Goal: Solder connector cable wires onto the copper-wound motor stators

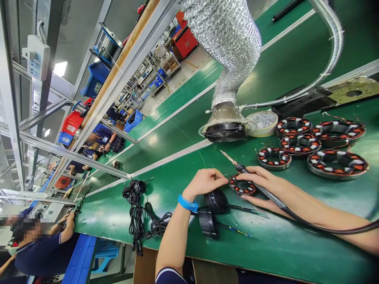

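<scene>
My left hand (209, 182), with a blue wristband, is closed in a pinch on a thin wire beside a small stator (242, 186) wound with coils. In my right hand (268, 185) lies a soldering iron (241, 167), its tip pointing up and left over the bench. Fingers of the same hand also reach around the stator's right side and steady it. Under my left hand sit a round black housing (216, 200) and a second black housing (208, 224), each with stripped cable ends. The exact contact at the wire's end is hidden by my fingertips.
Several larger stators (337, 163) stand at the right, near a round tub (262, 123). A fume duct (227, 79) hangs above a black grille. Coiled black cables (136, 213) lie to the left on the green bench (106, 213). Co-workers (44, 252) sit further left.
</scene>
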`<state>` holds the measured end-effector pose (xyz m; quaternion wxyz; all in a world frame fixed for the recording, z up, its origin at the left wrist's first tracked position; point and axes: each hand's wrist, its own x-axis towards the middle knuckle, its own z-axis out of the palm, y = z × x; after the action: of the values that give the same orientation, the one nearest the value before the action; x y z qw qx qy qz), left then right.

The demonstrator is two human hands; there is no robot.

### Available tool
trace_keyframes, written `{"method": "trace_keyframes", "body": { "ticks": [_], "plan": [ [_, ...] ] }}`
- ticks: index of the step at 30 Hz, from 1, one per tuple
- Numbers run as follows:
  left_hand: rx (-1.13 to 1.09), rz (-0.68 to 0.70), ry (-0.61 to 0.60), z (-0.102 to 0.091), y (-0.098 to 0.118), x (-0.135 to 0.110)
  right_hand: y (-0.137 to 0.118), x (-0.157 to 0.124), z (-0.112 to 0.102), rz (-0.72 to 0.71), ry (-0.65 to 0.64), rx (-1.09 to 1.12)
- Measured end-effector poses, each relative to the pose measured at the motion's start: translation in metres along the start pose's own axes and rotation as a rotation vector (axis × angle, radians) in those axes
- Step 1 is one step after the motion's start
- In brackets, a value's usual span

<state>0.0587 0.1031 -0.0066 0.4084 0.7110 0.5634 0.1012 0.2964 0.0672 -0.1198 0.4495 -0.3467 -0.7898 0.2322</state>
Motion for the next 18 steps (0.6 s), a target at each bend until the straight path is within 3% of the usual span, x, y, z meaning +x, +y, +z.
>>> {"method": "trace_keyframes", "body": {
  "ticks": [8,12,15,18],
  "plan": [
    [-0.508,-0.039,-0.013,0.008,0.004,0.015,0.006,0.024,-0.001,0.041,-0.097,0.177],
    [-0.487,-0.068,0.079,0.005,0.000,0.007,0.016,0.030,0.010,0.077,-0.019,0.257],
    [-0.419,-0.134,0.031,0.003,-0.005,-0.001,0.022,0.028,0.021,0.087,0.021,0.284],
    [-0.424,-0.113,-0.025,0.004,-0.010,-0.003,0.025,0.029,0.026,0.094,0.050,0.292]
  ]
}}
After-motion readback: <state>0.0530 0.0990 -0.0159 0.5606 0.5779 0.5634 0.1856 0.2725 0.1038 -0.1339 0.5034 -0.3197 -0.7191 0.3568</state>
